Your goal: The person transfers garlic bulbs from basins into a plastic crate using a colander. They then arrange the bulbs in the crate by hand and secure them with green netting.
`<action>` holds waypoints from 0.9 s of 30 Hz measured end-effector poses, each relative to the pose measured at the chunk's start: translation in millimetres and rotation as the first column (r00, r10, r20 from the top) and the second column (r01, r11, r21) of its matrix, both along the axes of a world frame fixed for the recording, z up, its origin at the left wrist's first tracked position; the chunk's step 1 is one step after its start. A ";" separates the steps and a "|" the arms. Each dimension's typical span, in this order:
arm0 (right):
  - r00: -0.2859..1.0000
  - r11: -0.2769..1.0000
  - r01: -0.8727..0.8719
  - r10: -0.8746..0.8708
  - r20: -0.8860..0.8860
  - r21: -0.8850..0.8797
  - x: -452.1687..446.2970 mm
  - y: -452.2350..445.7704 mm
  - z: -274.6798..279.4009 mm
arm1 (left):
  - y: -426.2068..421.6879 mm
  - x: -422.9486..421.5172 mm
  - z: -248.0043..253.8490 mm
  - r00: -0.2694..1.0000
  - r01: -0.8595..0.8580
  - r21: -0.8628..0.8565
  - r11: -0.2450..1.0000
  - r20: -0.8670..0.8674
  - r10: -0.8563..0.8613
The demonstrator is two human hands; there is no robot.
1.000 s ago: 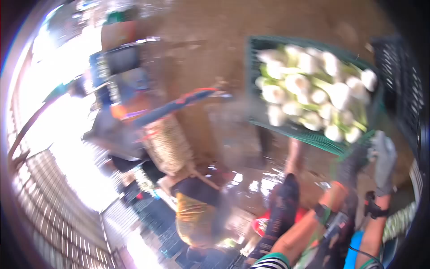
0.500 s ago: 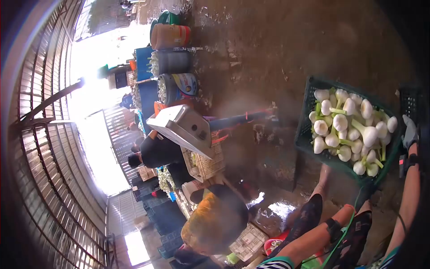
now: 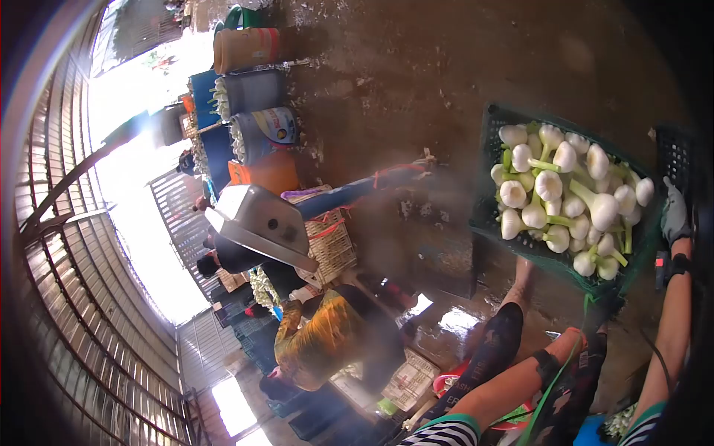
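Right of centre, garlic bulbs (image 3: 547,184) fill a green crate (image 3: 529,254), with the gloved right hand (image 3: 674,213) beside it and the left hand (image 3: 605,308) at its lower corner (neither hand's grip can be verified).

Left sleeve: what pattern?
The left sleeve has black and white stripes and a green edge, best in the head view.

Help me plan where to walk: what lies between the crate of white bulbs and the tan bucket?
Just littered brown floor lies between the crate and the tan bucket, as the head view shows.
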State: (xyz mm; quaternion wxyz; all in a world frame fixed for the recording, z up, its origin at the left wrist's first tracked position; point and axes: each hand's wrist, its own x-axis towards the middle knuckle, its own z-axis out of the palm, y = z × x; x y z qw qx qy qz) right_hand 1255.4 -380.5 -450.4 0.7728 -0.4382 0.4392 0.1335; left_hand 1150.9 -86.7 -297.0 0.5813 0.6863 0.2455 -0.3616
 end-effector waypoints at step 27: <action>0.899 0.354 -0.366 0.373 -0.229 -0.861 106.3 181.9 326.9 | 131.0 102.1 137.9 0.936 -0.227 -0.575 0.786 -0.352 0.013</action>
